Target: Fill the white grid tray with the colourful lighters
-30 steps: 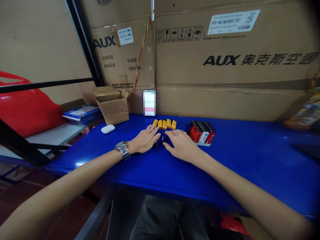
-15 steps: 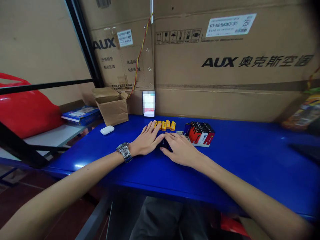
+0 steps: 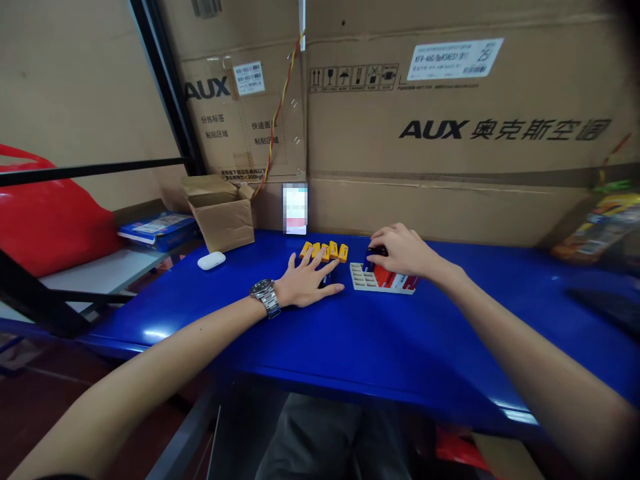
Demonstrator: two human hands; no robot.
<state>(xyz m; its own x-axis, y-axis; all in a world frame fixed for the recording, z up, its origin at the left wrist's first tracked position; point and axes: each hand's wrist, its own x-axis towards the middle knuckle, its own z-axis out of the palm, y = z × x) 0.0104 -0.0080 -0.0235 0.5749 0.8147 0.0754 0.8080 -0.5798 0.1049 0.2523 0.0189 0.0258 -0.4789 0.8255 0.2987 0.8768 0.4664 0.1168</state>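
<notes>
My left hand (image 3: pixel 306 283), wearing a metal watch (image 3: pixel 266 297), lies with its fingers spread over the table. Under and beside it are dark blue pieces (image 3: pixel 327 275), mostly covered. Just beyond its fingertips several small yellow blocks with dark print (image 3: pixel 325 252) sit in a row. On the right, my right hand (image 3: pixel 403 250) is curled over the lighters, thumb and fingers closed at the top of a dark blue lighter (image 3: pixel 369 261). Red lighters (image 3: pixel 383 277), white and dark red ones stand in a white slotted tray (image 3: pixel 361 279); its left slots show bare. The hand hides many tops.
A lit phone (image 3: pixel 295 210) stands upright against the large cardboard boxes (image 3: pixel 360 147) behind the blue table (image 3: pixel 280 340). To the left are a white rounded case (image 3: pixel 211 261), an open small carton (image 3: pixel 225 220) and a black metal frame. A snack packet (image 3: pixel 595 227) lies far right.
My right hand has moved right, from beside my left hand to the lighters in the tray. My left hand has shifted slightly right and nearer, its fingers now more spread.
</notes>
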